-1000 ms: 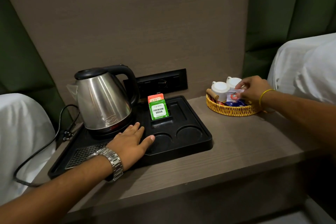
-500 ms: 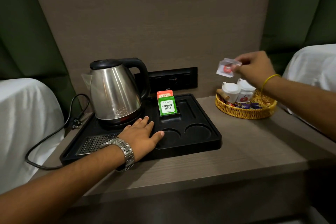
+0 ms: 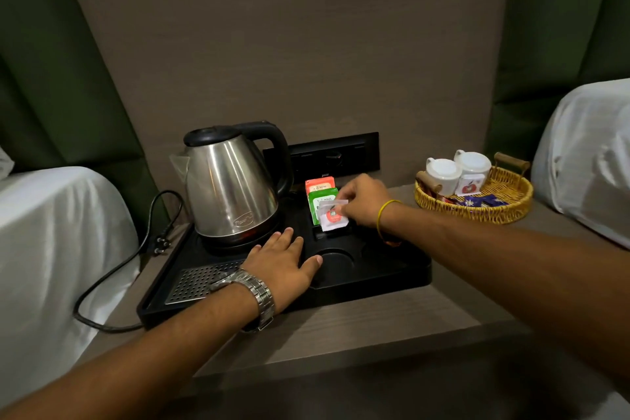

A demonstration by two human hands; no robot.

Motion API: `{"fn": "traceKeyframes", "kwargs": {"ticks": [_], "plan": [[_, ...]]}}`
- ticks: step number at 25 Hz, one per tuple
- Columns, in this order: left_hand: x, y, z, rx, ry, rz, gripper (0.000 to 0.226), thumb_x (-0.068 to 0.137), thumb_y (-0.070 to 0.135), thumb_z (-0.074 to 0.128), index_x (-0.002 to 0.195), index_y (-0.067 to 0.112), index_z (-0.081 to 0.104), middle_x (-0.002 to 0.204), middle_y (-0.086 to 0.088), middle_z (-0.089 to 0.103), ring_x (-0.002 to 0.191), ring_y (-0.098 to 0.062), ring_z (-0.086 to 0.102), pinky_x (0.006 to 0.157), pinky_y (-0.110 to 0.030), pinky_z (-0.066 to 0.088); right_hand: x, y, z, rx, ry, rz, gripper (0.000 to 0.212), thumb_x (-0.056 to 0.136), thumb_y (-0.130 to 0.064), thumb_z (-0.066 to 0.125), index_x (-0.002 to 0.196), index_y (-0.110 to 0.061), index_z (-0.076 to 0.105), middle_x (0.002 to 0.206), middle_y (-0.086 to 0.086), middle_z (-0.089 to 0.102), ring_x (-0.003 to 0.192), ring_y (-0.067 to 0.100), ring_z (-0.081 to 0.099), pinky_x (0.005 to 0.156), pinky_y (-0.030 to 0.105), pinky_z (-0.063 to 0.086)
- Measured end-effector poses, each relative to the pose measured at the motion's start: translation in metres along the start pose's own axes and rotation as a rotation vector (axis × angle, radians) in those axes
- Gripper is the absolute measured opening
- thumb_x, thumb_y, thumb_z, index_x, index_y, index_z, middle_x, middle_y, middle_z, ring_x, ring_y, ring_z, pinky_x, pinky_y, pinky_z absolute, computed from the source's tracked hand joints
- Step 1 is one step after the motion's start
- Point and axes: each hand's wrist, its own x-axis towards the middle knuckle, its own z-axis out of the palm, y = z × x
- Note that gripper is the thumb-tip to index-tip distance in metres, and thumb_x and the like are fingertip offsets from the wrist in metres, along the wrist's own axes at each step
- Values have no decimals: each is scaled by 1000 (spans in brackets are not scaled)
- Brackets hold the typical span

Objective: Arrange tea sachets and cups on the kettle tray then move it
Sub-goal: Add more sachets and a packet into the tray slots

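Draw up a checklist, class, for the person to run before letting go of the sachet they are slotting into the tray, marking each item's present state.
1. Right hand grips the white sachet: ok.
2. Sachet fully seated in the slot: cannot tell.
3. Green sachet and orange sachet upright behind it: ok.
4. Left hand steadies the black tray: ok.
5. Cups on tray: not ok, in the wicker basket.

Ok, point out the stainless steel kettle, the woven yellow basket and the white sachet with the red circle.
Stainless steel kettle (image 3: 230, 194), head view, shiny body.
Woven yellow basket (image 3: 477, 213), head view, front wall.
White sachet with the red circle (image 3: 333, 216), head view, red circle.
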Motion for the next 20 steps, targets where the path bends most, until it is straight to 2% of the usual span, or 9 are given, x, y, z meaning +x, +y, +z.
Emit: {"fn": "traceKeyframes", "kwargs": {"ticks": [3, 9, 14, 16, 17, 18, 20], "plan": [[0, 1, -1, 2, -4, -5, 73, 96, 64, 24, 157, 25, 18, 168, 2, 3, 155, -18, 3, 123, -45, 10, -3, 0, 12, -41, -33, 17, 24, 80, -19, 83, 104, -12, 83, 109, 8, 79, 105, 19, 71, 83, 24, 52], [-3, 0, -3, 1, -7, 0, 71, 97, 63, 25, 157, 25, 18, 168, 2, 2, 155, -18, 3, 123, -44, 10, -15, -2, 5, -60, -52, -23, 33, 82, -21, 82, 114, -14, 78, 115, 5, 76, 108, 18, 70, 87, 24, 53], [-4, 0, -4, 2, -5, 13, 69, 98, 62, 25, 157, 26, 18, 168, 2, 2, 155, -17, 3, 123, -43, 10, -22, 20, -68, -78, 249, -30, 21, 86, -19, 70, 104, -15, 80, 99, 6, 79, 97, 22, 72, 89, 30, 55], [-4, 0, -4, 3, -7, 12, 69, 98, 62, 25, 157, 26, 18, 168, 3, 1, 155, -16, 3, 123, -43, 10, -17, 43, -111, -177, 349, 51, 19, 88, -16, 65, 98, -9, 79, 96, 13, 78, 93, 29, 71, 86, 36, 57], [-4, 1, -4, 2, -11, 11, 69, 98, 61, 25, 157, 26, 18, 168, 3, 1, 155, -16, 3, 123, -43, 10, -14, 58, -131, -257, 371, 132, 20, 89, -17, 64, 98, -5, 77, 93, 16, 76, 88, 32, 69, 80, 37, 57], [-4, 2, -5, 1, -13, 12, 69, 98, 61, 25, 157, 26, 18, 168, 3, 1, 155, -16, 3, 123, -44, 10, -13, 74, -150, -349, 358, 231, 23, 89, -20, 65, 99, -1, 74, 90, 17, 71, 81, 33, 65, 72, 35, 54], [-4, 2, -5, -1, -18, 9, 69, 98, 61, 25, 157, 26, 17, 168, 3, 1, 155, -16, 3, 123, -44, 11, -14, 101, -172, -486, 190, 415, 35, 87, -26, 73, 109, 2, 71, 89, 16, 65, 78, 32, 60, 66, 32, 48]]}}
